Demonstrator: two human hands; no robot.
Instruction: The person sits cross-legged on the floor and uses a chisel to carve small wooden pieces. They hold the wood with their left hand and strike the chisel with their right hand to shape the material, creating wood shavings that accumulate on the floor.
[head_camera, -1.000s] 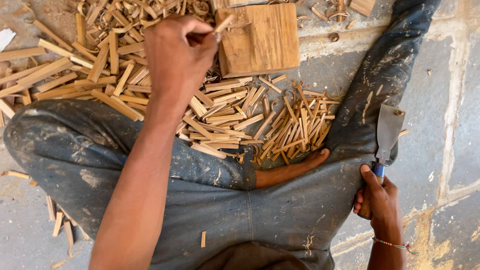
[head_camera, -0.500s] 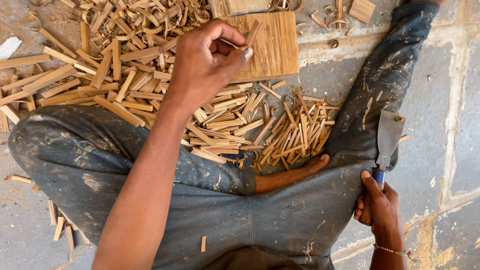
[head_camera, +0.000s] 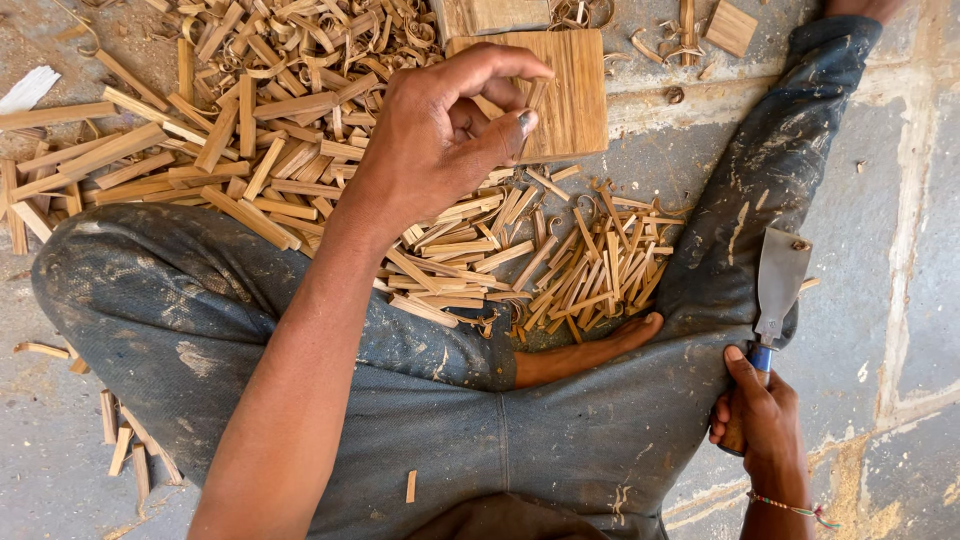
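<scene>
My left hand (head_camera: 440, 140) hovers over the near edge of a square wooden block (head_camera: 570, 95), thumb and fingers pinched on a thin wooden sliver (head_camera: 536, 98). My right hand (head_camera: 755, 415) grips the blue handle of a broad-bladed chopping knife (head_camera: 780, 280), whose blade lies flat on my right leg. I sit cross-legged in dusty grey trousers, with a bare foot (head_camera: 590, 355) tucked in front. A heap of short split sticks (head_camera: 560, 260) lies between my legs.
Longer wooden strips and curled shavings (head_camera: 230, 130) cover the concrete floor at the upper left. A few sticks (head_camera: 130, 450) lie by my left knee. Small wood offcuts (head_camera: 730, 25) rest beyond the block. Bare concrete runs along the right side.
My left hand has come from the stick pile at the upper left, rightwards and down over the wooden block, carrying the sliver. The right hand and knife have stayed put.
</scene>
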